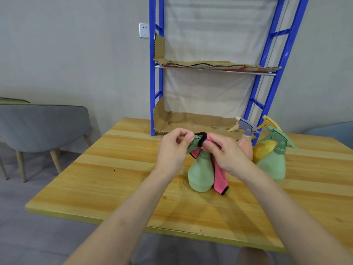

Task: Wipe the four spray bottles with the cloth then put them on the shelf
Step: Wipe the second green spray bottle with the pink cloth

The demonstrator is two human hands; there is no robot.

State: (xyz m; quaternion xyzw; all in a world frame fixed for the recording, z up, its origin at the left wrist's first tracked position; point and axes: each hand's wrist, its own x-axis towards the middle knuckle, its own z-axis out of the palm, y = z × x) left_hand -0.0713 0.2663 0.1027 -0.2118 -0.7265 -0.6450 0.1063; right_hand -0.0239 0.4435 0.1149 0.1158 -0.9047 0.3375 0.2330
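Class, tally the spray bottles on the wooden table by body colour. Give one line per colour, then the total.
Green: 2, the near green bottle draped with the pink cloth, and the right green bottle
Yellow: 1, the yellow bottle
Peach: 1, the peach bottle
Total: 4
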